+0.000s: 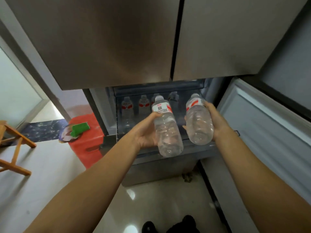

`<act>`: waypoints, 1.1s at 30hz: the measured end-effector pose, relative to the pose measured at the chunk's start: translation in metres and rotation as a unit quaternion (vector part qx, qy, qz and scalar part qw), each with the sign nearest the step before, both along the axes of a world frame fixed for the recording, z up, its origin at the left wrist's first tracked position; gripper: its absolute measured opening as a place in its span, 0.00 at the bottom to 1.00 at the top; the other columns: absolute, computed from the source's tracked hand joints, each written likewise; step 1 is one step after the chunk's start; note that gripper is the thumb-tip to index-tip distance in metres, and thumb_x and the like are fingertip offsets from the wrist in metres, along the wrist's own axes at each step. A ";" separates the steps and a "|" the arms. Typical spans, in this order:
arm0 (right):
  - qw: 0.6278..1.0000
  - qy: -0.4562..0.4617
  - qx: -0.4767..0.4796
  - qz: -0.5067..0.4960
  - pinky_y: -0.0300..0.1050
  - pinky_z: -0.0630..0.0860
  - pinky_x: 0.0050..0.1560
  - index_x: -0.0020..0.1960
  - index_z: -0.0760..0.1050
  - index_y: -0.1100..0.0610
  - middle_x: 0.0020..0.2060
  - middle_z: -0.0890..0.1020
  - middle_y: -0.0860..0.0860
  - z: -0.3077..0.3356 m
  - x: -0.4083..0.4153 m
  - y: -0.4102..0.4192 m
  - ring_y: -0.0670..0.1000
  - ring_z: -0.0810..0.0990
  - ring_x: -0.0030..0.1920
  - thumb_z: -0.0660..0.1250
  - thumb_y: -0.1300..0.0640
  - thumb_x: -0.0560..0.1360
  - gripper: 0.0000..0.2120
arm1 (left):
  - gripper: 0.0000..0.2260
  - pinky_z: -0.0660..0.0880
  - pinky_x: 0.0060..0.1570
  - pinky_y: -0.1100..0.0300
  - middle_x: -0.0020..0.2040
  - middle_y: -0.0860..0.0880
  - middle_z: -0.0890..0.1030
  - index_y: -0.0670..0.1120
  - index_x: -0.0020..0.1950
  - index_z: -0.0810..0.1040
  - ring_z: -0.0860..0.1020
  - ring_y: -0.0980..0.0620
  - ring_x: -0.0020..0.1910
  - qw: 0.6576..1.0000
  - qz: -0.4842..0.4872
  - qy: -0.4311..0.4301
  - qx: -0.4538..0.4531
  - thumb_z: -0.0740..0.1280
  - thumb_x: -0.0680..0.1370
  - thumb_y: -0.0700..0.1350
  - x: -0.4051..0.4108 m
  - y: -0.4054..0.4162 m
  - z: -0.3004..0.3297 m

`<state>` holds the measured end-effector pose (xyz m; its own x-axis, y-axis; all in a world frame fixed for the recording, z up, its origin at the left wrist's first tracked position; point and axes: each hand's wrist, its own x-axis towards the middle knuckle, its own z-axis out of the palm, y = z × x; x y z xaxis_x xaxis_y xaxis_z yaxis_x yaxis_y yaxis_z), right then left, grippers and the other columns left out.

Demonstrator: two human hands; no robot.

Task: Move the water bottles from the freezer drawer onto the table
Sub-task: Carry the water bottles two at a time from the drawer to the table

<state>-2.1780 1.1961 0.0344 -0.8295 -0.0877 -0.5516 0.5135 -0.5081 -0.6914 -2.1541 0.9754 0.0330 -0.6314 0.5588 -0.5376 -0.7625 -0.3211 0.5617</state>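
My left hand (145, 132) grips a clear water bottle (166, 130) with a red and white label, cap pointing away from me. My right hand (217, 121) grips a second clear water bottle (198, 120) the same way. Both bottles are held side by side above the front edge of the open freezer drawer (168, 155). Behind them, several more bottles (143, 105) with red labels stand upright at the back of the drawer, dim in the shadow.
The closed steel fridge doors (117, 41) hang above the drawer. An open lower door (269, 125) stands at the right. A red stool (87, 138) with a green sponge (80, 128) sits left of the fridge. A wooden chair (15, 145) is at the far left.
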 end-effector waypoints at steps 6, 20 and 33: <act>0.993 0.057 0.059 -0.080 0.50 0.79 0.46 0.64 0.74 0.59 0.42 0.82 0.56 -0.003 0.062 0.041 0.54 0.82 0.40 0.71 0.41 0.71 0.29 | 0.23 0.78 0.47 0.51 0.41 0.45 0.81 0.44 0.54 0.76 0.79 0.48 0.40 0.999 -0.026 0.034 -0.029 0.71 0.68 0.59 0.018 0.050 -0.002; 0.864 0.055 0.391 -0.313 0.44 0.78 0.46 0.68 0.69 0.53 0.51 0.80 0.48 -0.036 0.339 0.105 0.48 0.81 0.48 0.71 0.54 0.75 0.23 | 0.16 0.76 0.37 0.57 0.35 0.47 0.82 0.43 0.59 0.77 0.80 0.49 0.31 0.960 -0.167 0.204 -0.095 0.68 0.76 0.52 0.193 0.173 -0.055; 0.736 -0.088 0.438 -0.508 0.51 0.78 0.58 0.65 0.70 0.53 0.54 0.81 0.51 -0.048 0.581 0.141 0.50 0.82 0.52 0.71 0.56 0.74 0.21 | 0.14 0.80 0.45 0.56 0.48 0.46 0.85 0.48 0.57 0.79 0.84 0.49 0.46 0.822 -0.443 0.345 -0.096 0.70 0.75 0.51 0.375 0.312 -0.057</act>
